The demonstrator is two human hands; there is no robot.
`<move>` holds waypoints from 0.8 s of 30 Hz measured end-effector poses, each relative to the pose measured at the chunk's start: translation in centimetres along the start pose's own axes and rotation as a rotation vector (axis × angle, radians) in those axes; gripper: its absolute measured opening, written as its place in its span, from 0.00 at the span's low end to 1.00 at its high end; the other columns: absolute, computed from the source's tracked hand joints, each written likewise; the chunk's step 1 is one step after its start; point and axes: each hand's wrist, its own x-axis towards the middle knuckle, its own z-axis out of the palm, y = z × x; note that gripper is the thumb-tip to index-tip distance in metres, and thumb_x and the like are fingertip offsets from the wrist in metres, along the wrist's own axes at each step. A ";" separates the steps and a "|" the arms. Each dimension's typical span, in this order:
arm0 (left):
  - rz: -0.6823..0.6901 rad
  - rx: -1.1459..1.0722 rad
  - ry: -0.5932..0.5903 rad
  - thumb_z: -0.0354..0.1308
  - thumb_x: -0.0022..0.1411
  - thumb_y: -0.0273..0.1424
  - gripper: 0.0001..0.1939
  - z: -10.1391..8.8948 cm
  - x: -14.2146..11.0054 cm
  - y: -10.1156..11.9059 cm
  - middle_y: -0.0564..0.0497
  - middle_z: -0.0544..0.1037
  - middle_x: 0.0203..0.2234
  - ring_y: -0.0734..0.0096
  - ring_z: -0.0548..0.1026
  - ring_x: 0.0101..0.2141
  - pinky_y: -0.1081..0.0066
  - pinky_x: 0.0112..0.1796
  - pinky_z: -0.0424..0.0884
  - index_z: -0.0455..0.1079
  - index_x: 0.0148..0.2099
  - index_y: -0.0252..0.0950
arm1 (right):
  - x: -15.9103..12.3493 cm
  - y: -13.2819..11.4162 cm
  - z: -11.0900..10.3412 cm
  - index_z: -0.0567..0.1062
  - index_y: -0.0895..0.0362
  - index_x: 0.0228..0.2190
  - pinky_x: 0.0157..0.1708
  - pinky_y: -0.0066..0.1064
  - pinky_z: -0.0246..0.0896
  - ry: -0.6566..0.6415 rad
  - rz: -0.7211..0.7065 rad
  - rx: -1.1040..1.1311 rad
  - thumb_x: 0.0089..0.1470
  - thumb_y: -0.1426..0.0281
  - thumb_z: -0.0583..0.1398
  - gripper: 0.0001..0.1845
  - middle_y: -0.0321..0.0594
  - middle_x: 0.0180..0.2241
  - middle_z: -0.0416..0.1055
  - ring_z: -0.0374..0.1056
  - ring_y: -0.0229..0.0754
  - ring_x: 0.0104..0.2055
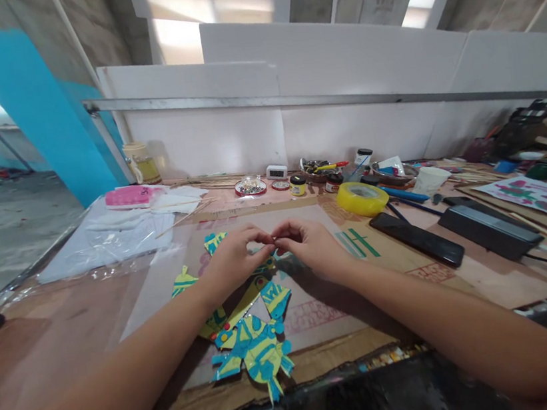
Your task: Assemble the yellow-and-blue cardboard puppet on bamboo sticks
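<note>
My left hand (pixel 235 258) and my right hand (pixel 309 246) meet fingertip to fingertip over a sheet of brown cardboard (pixel 313 314). Both are pinched closed on something tiny between them that I cannot make out. Below my wrists lies a painted paper puppet (pixel 255 348) in blue, yellow and green. Loose cut-out pieces in the same colours lie near my left hand, one (pixel 214 241) just beyond it and one (pixel 183 282) to its left.
A yellow tape roll (pixel 362 198), a black phone (pixel 423 238) and a black flat case (pixel 488 225) lie to the right. Small paint jars (pixel 297 185), a bead dish (pixel 250 186), a pink box (pixel 129 197) and clear plastic sheeting (pixel 107 240) sit toward the white back wall.
</note>
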 end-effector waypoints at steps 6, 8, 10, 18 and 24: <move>0.039 0.052 0.046 0.60 0.60 0.30 0.03 0.1 0.0 0.3 0.52 0.77 0.33 0.69 0.75 0.37 0.69 0.42 0.66 0.74 0.36 0.37 | 0.0 -0.2 0.2 0.76 0.56 0.33 0.37 0.31 0.71 0.035 0.044 0.023 0.53 0.73 0.62 0.04 0.37 0.30 0.78 0.76 0.39 0.33; 0.032 0.072 0.053 0.60 0.60 0.30 0.03 0.2 0.0 0.3 0.51 0.77 0.33 0.68 0.75 0.37 0.68 0.42 0.66 0.74 0.36 0.37 | 0.0 -0.3 0.2 0.77 0.56 0.33 0.37 0.31 0.70 0.041 0.047 0.021 0.53 0.73 0.62 0.03 0.37 0.30 0.78 0.76 0.39 0.33; 0.012 0.073 0.043 0.59 0.60 0.31 0.04 0.3 -0.1 0.4 0.51 0.77 0.34 0.67 0.75 0.38 0.67 0.43 0.66 0.73 0.36 0.37 | 0.0 -0.3 0.2 0.77 0.56 0.32 0.35 0.30 0.69 0.051 0.032 -0.011 0.53 0.72 0.62 0.03 0.37 0.29 0.78 0.75 0.39 0.32; -0.153 0.055 -0.024 0.55 0.59 0.35 0.08 0.1 0.0 0.8 0.51 0.77 0.33 0.65 0.74 0.37 0.68 0.39 0.66 0.70 0.35 0.37 | -0.1 -0.3 -0.2 0.76 0.57 0.33 0.29 0.27 0.56 0.009 -0.152 -0.490 0.57 0.70 0.60 0.05 0.36 0.27 0.74 0.66 0.35 0.27; -0.152 0.063 -0.073 0.54 0.58 0.35 0.08 0.1 0.1 0.6 0.51 0.77 0.33 0.65 0.74 0.36 0.67 0.40 0.67 0.70 0.35 0.37 | -0.3 -0.7 -0.2 0.75 0.57 0.34 0.29 0.26 0.53 -0.048 -0.194 -0.573 0.56 0.72 0.58 0.05 0.35 0.27 0.73 0.64 0.35 0.27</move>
